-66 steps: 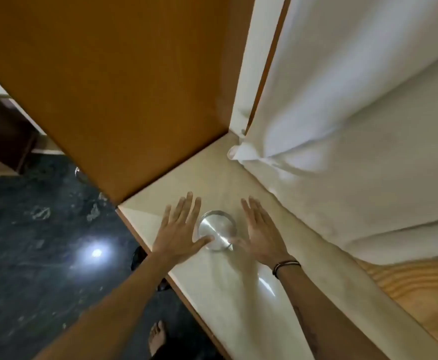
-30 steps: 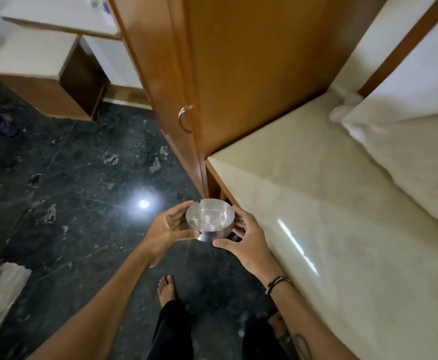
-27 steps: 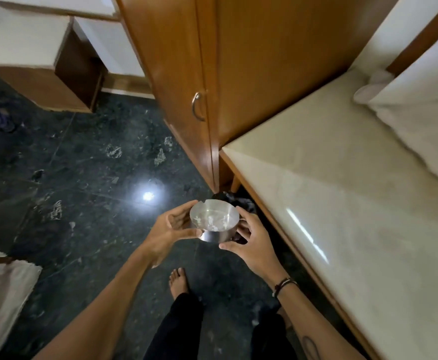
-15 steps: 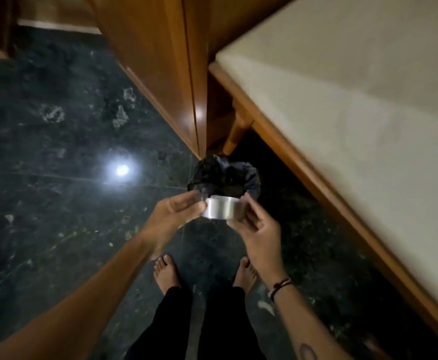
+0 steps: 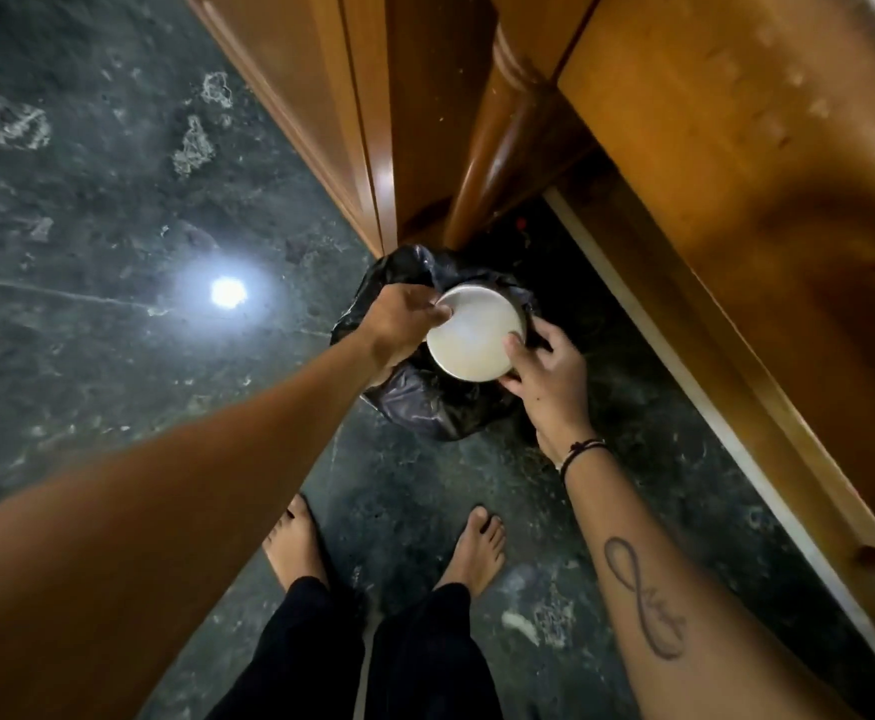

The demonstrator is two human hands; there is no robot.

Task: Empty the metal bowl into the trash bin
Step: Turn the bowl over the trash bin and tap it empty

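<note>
Between both hands, directly over the mouth of the trash bin [image 5: 425, 407], the metal bowl [image 5: 474, 337] is held turned over, its flat round base facing up toward the camera and shining pale. The left hand [image 5: 399, 324] clasps the bowl's left edge with the fingers curled over the rim. The right hand [image 5: 544, 371] grips the right edge, thumb laid on the base and fingers wrapped round the far side. No brand, stamp or label can be read on the bowl's base.

A crumpled black plastic liner covers the bin, which stands on the dark green marble floor [image 5: 87, 252] in the corner where the wooden cabinet [image 5: 331, 96] meets a turned wooden leg [image 5: 498, 148]. Whatever lies inside the bin is hidden by the bowl.

On the right wrist sits a thin black cord bracelet [image 5: 581, 452]. Further up that forearm is an infinity-loop tattoo [image 5: 643, 597] with small script worked into one loop; the letters are too small to read. Two bare feet [image 5: 295, 543] in black trousers stand just behind the bin, and a bright ceiling light reflects off the floor to the left.
</note>
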